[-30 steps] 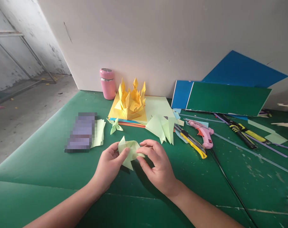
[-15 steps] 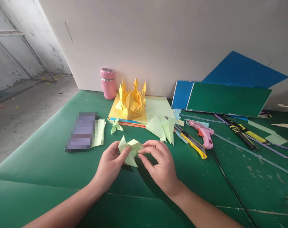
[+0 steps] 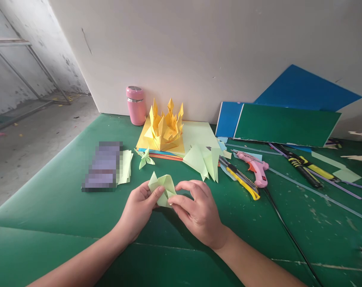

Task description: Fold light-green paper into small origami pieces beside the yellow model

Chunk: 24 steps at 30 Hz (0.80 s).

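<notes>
A pale green folded paper (image 3: 162, 190) is held just above the green table, between both hands. My left hand (image 3: 141, 203) grips its left side, thumb on top and fingers underneath. With thumb and forefinger, my right hand (image 3: 198, 209) pinches the lower right edge of the paper. Beyond the hands lies a small green paper flower (image 3: 145, 158). Larger folded green paper pieces (image 3: 203, 161) rest a little to its right. A yellow origami crown-like piece (image 3: 165, 129) stands farther back on a stack of coloured sheets.
A blurred phone-like object (image 3: 103, 165) and a stack of green slips (image 3: 125, 167) lie at left. A pink flask (image 3: 136, 105) stands behind. To the right are a yellow utility knife (image 3: 242, 181), a pink glue gun (image 3: 256, 169) with cord, black-yellow pliers (image 3: 303, 169) and coloured boards (image 3: 288, 124).
My right fingers have moved down and left along the paper, and its right and lower flaps now lie folded inward. My left hand keeps its grip.
</notes>
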Motion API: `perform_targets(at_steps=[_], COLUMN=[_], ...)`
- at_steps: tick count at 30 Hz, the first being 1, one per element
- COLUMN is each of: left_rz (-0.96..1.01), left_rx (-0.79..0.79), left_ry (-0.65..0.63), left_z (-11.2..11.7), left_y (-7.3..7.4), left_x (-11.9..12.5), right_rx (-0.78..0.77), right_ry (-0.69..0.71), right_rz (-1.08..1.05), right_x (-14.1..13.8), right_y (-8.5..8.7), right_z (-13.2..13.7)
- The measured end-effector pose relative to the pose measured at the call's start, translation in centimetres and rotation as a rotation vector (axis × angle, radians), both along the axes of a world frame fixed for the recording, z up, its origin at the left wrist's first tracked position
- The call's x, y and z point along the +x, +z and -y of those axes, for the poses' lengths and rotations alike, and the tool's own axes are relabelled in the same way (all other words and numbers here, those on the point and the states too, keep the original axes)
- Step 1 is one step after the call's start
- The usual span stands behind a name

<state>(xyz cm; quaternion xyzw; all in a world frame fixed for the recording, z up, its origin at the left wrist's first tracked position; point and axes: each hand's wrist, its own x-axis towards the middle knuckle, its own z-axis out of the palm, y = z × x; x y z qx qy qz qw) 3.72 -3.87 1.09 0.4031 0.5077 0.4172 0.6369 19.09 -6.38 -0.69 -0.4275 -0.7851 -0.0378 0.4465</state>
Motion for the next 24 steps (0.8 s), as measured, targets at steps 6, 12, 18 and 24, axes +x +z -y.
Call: perform_targets(at_steps=[6, 12, 18, 24], left_rz=[-0.114, -0.066, -0.060, -0.067], left_rx=[0.038, 0.044, 0.069, 0.065], left_ry=[-0.013, -0.056, -0.095, -0.097], left_z=[0.05, 0.15, 0.28, 0.29], left_y=[-0.19, -0.01, 0.35, 0.24], left_x=[-0.26, -0.06, 0.31, 0.27], right_rx=[-0.106, -0.142, -0.178, -0.178], right_ry=[-0.032, -0.087, -0.096, -0.084], right_rz=[-0.085, -0.156, -0.204, -0.181], right_x=[0.15, 0.22, 0.22, 0.21], right_y=[-0.24, -0.15, -0.10, -0.15], right_z=[-0.36, -0.51, -0.56, -0.54])
